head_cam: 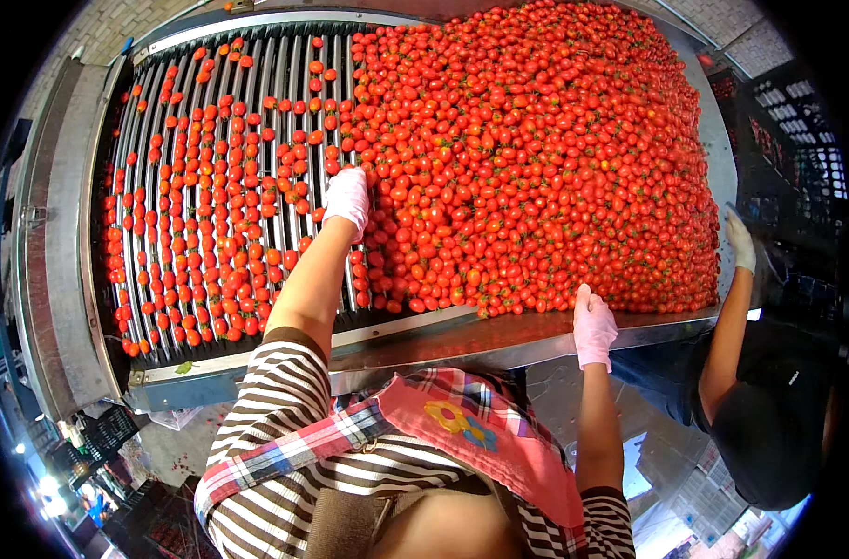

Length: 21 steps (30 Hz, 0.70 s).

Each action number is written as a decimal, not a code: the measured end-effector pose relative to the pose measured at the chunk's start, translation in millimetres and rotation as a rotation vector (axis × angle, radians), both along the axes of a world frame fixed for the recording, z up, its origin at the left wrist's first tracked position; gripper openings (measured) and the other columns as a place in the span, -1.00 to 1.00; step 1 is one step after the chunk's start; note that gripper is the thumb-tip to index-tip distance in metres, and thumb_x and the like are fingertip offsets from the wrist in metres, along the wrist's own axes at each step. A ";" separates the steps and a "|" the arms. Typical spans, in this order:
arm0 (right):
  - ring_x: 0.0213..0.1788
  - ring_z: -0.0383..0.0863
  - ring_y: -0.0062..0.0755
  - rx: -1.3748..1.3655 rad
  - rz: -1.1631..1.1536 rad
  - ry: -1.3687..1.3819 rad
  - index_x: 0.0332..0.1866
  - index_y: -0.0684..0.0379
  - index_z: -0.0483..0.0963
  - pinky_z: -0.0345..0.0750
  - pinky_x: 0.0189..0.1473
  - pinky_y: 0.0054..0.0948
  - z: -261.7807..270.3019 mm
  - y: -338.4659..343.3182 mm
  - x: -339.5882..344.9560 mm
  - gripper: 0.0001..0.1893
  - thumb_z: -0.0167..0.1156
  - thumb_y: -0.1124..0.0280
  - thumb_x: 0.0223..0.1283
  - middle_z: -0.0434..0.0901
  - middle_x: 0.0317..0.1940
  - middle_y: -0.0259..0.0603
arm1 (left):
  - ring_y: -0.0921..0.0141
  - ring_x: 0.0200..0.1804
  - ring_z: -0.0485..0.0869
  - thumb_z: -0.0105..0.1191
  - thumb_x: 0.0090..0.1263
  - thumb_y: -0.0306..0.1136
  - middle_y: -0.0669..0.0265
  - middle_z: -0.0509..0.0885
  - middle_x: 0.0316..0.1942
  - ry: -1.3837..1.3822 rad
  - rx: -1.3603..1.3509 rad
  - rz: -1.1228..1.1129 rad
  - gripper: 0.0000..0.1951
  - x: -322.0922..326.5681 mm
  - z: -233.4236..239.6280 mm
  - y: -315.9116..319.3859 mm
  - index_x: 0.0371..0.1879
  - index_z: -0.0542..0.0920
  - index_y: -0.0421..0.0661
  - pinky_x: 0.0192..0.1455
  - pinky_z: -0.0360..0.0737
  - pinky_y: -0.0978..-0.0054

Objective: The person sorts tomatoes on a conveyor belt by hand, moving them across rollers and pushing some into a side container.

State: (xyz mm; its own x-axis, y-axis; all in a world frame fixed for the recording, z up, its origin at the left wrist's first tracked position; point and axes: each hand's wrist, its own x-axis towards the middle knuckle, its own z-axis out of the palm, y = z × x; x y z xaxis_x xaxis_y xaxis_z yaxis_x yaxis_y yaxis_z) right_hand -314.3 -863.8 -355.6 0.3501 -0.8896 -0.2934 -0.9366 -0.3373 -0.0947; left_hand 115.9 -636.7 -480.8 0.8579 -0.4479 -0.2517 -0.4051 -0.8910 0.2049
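Note:
A deep heap of small red cherry tomatoes (529,154) covers the right side of a metal sorting table. To its left, a conveyor of metal rollers (282,77) carries scattered tomatoes lying in the grooves between the rollers. My left hand (347,199), in a pale pink glove, is at the edge where the heap meets the rollers, touching tomatoes; its fingertips are partly hidden. My right hand (593,325), also gloved in pink, is at the near metal rim (522,346), by the front edge of the heap. Whether it holds a tomato cannot be told.
At the right, a person in a dark cap (770,447) has a gloved hand (738,241) at the table's right edge. A metal side frame (68,230) bounds the rollers on the left. Dark crates (801,140) stand beyond the table's right end. A green leaf (185,367) lies on the near rail.

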 end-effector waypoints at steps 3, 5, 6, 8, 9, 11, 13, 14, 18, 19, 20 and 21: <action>-0.08 0.65 0.18 -0.013 0.006 0.005 -0.28 0.22 0.62 0.51 0.01 0.08 -7.8 -6.2 -6.0 -0.40 -0.15 -0.11 0.49 0.69 -0.23 0.12 | 0.22 -0.30 0.75 0.16 0.25 -0.52 0.10 0.73 -0.38 -0.091 -0.058 -0.139 -0.86 -10.8 7.7 15.5 -0.23 0.67 -0.10 -0.25 0.70 0.25; -0.05 0.64 0.17 -0.013 -0.005 0.051 -0.26 0.21 0.62 0.51 0.02 0.07 -9.4 -7.9 -10.5 -0.41 -0.15 -0.12 0.49 0.69 -0.20 0.10 | 0.30 -0.34 0.71 0.16 0.26 -0.52 0.18 0.71 -0.38 0.166 -0.238 0.069 -0.86 -22.0 48.6 11.9 -0.22 0.66 -0.08 -0.28 0.67 0.30; -0.05 0.64 0.17 -0.013 0.004 0.044 -0.26 0.21 0.62 0.51 0.02 0.07 -9.3 -8.9 -8.8 -0.41 -0.15 -0.12 0.49 0.69 -0.20 0.10 | 0.38 -0.39 0.67 0.15 0.27 -0.51 0.26 0.70 -0.39 0.416 -0.418 0.300 -0.85 -24.8 60.0 14.4 -0.21 0.65 -0.06 -0.31 0.65 0.34; -0.05 0.64 0.17 0.009 0.010 -0.027 -0.27 0.19 0.62 0.51 0.03 0.06 -9.9 -8.6 -2.2 -0.41 -0.15 -0.13 0.48 0.69 -0.21 0.09 | 0.50 -0.42 0.59 0.08 0.31 -0.46 0.38 0.69 -0.32 0.829 -0.887 0.791 -0.82 -12.9 41.0 39.7 -0.14 0.66 -0.06 -0.40 0.60 0.51; -0.05 0.64 0.17 0.010 0.001 -0.022 -0.27 0.19 0.62 0.51 0.03 0.06 -11.6 -10.0 -7.2 -0.41 -0.15 -0.13 0.48 0.69 -0.21 0.09 | 0.49 -0.42 0.60 0.10 0.35 -0.42 0.38 0.68 -0.32 1.073 -1.105 0.767 -0.82 -17.3 47.5 42.9 -0.11 0.67 -0.08 -0.43 0.59 0.53; -0.07 0.64 0.17 0.001 0.001 -0.055 -0.28 0.19 0.62 0.51 0.02 0.07 -15.6 -13.4 -12.3 -0.42 -0.13 -0.12 0.47 0.69 -0.24 0.09 | 0.53 -0.49 0.56 0.17 0.45 -0.24 0.45 0.62 -0.44 1.324 -1.339 0.922 -0.76 -29.4 64.5 38.4 -0.06 0.67 -0.12 -0.54 0.50 0.59; -0.08 0.64 0.17 0.004 0.006 -0.043 -0.29 0.19 0.62 0.51 0.01 0.07 -19.9 -14.4 -11.1 -0.43 -0.12 -0.12 0.47 0.69 -0.25 0.09 | 0.57 -0.54 0.51 0.18 0.45 -0.21 0.50 0.58 -0.50 1.260 -1.238 0.752 -0.75 -17.6 37.5 41.3 -0.06 0.67 -0.11 -0.56 0.44 0.63; -0.10 0.65 0.17 -0.002 0.008 -0.025 -0.30 0.20 0.62 0.51 0.00 0.08 -20.4 -15.8 -10.4 -0.43 -0.11 -0.11 0.47 0.68 -0.27 0.10 | 0.61 -0.59 0.46 0.20 0.46 -0.18 0.54 0.55 -0.55 1.201 -1.138 0.584 -0.73 -11.9 26.9 39.4 -0.07 0.67 -0.11 -0.59 0.39 0.67; -0.14 0.65 0.18 -0.037 0.012 0.012 -0.34 0.20 0.62 0.52 -0.03 0.08 -23.3 -17.1 -7.0 -0.44 -0.09 -0.09 0.47 0.68 -0.30 0.09 | 0.57 -0.45 0.49 0.15 0.50 -0.24 0.53 0.53 -0.50 0.701 -1.000 0.353 -0.77 2.3 23.6 -46.9 -0.06 0.65 -0.14 -0.37 0.46 0.60; -0.16 0.65 0.18 -0.044 0.025 -0.017 -0.36 0.20 0.62 0.52 -0.06 0.08 -27.3 -17.6 -6.6 -0.44 -0.08 -0.08 0.46 0.68 -0.31 0.08 | 0.46 -0.31 0.56 0.10 0.52 -0.25 0.42 0.60 -0.39 0.593 -0.952 0.173 -0.75 27.1 1.5 -62.1 -0.02 0.63 -0.16 -0.22 0.52 0.52; -0.17 0.65 0.18 -0.052 0.029 -0.042 -0.37 0.20 0.61 0.51 -0.08 0.08 -31.5 -18.9 -8.3 -0.45 -0.08 -0.07 0.46 0.68 -0.32 0.08 | 0.35 -0.18 0.63 0.05 0.53 -0.26 0.31 0.67 -0.28 0.490 -0.896 -0.009 -0.73 43.8 -15.3 -77.0 0.02 0.62 -0.18 -0.07 0.59 0.43; -0.23 0.65 0.15 -0.084 0.001 -0.083 -0.42 0.20 0.61 0.51 -0.13 0.06 -34.8 -20.0 -15.8 -0.48 -0.02 -0.03 0.45 0.67 -0.38 0.05 | 0.25 -0.08 0.64 0.05 0.51 -0.31 0.22 0.69 -0.16 0.185 -0.619 -0.129 -0.74 36.1 -2.4 -107.7 0.06 0.64 -0.14 0.04 0.58 0.33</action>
State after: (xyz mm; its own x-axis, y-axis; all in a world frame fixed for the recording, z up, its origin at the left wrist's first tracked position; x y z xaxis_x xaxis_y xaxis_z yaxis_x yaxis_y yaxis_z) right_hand -330.1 -883.8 -390.4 0.3705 -0.9096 -0.1880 -0.9266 -0.3478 -0.1432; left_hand 152.0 -744.4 -483.2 0.7550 -0.6536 -0.0528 -0.4097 -0.5330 0.7403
